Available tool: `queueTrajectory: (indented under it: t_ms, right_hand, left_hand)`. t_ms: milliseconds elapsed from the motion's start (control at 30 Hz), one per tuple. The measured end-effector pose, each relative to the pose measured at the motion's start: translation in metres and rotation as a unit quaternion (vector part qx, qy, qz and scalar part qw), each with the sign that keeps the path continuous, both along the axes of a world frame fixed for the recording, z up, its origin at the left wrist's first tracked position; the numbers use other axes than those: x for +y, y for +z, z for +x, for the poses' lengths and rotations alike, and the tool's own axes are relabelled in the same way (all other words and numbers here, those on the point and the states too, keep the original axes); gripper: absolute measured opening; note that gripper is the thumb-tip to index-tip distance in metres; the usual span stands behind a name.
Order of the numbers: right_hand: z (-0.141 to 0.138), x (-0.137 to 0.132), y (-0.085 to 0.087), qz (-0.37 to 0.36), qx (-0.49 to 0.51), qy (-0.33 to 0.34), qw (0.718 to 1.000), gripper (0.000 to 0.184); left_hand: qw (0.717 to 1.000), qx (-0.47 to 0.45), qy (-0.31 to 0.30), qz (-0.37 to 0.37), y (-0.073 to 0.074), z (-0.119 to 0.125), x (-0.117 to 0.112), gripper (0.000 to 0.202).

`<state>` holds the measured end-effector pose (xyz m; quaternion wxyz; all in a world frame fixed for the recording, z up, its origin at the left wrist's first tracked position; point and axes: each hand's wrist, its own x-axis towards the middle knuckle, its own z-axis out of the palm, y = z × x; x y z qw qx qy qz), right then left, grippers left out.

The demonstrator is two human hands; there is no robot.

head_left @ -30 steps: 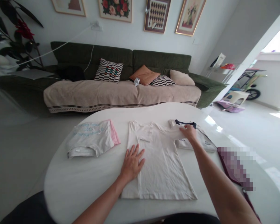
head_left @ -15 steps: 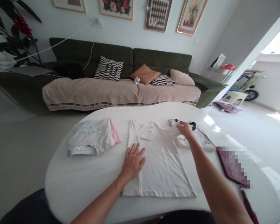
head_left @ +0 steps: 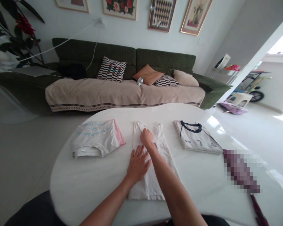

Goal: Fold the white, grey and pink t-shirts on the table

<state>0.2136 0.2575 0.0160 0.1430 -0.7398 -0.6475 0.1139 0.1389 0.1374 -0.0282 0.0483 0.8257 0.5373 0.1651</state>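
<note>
A plain white T-shirt [head_left: 165,147] lies on the white oval table [head_left: 85,182] in front of me, both sides folded in to a narrow strip. My left hand [head_left: 138,164] rests flat on its left part, fingers spread. My right hand [head_left: 146,137] is closed on the folded-over sleeve near the collar, pressing it onto the shirt's middle. My right forearm crosses over the lower half of the shirt and hides it.
A folded white shirt with blue print on a pink one [head_left: 96,138] lies at the left. A folded white jersey with a dark collar [head_left: 196,138] lies at the right. A blurred dark red item [head_left: 241,171] sits near the right edge. A green sofa [head_left: 122,78] stands behind.
My right hand has carried the shirt's right sleeve and side leftward over the middle, leaving the shirt narrower. The jersey at the right is now uncovered. My left hand has stayed in place.
</note>
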Motion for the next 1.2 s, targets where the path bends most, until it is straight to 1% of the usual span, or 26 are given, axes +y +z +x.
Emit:
queueTrajectory:
  t_ms: [67, 200, 367, 433, 467, 533, 667, 733, 800, 867, 1000, 1200]
  right_hand:
    - [0.002, 0.001, -0.001, 0.002, -0.004, -0.006, 1.000, 0.028]
    - [0.006, 0.005, 0.005, 0.015, -0.011, -0.004, 1.000, 0.029]
    - [-0.004, 0.003, 0.001, 0.009, -0.006, 0.039, 0.999, 0.025]
    - [-0.001, 0.005, 0.000, 0.010, 0.002, 0.061, 0.998, 0.023]
    - [0.005, 0.009, 0.000, 0.014, 0.005, 0.064, 0.998, 0.024]
    - [0.028, 0.018, 0.003, 0.028, 0.005, 0.049, 0.998, 0.029]
    - [0.095, 0.043, 0.008, 0.050, -0.015, -0.015, 0.999, 0.039]
    - [0.124, 0.055, 0.008, 0.049, -0.022, -0.014, 0.998, 0.041]
    - [0.143, 0.067, 0.005, 0.040, -0.026, 0.018, 0.999, 0.042]
    - [0.153, 0.078, 0.001, 0.028, -0.027, 0.062, 0.997, 0.040]
    - [0.157, 0.099, -0.003, 0.014, -0.030, 0.124, 0.992, 0.030]
    - [0.158, 0.116, 0.007, -0.007, -0.014, 0.182, 0.983, 0.020]
  left_hand:
    - [1.000, 0.001, 0.000, -0.002, 0.000, 0.000, 0.000, 0.043]
    - [1.000, -0.003, 0.001, -0.004, 0.001, 0.001, 0.000, 0.043]
    - [1.000, 0.000, 0.001, -0.003, 0.002, 0.002, -0.001, 0.041]
    - [1.000, -0.002, 0.003, -0.005, 0.002, 0.001, -0.001, 0.043]
    - [1.000, -0.004, 0.003, -0.006, 0.002, 0.001, -0.001, 0.044]
    - [1.000, -0.011, 0.001, -0.008, 0.001, 0.000, -0.001, 0.046]
    - [1.000, -0.020, -0.005, -0.014, 0.000, -0.001, -0.001, 0.048]
    - [1.000, -0.021, -0.006, -0.017, -0.001, -0.001, -0.001, 0.048]
    - [1.000, -0.020, -0.007, -0.020, -0.001, -0.001, 0.000, 0.048]
    - [0.999, -0.020, -0.008, -0.024, 0.000, -0.002, 0.001, 0.048]
    - [0.999, -0.019, -0.006, -0.033, 0.001, -0.002, 0.001, 0.048]
    - [0.999, -0.026, -0.003, -0.041, 0.005, -0.001, 0.001, 0.048]
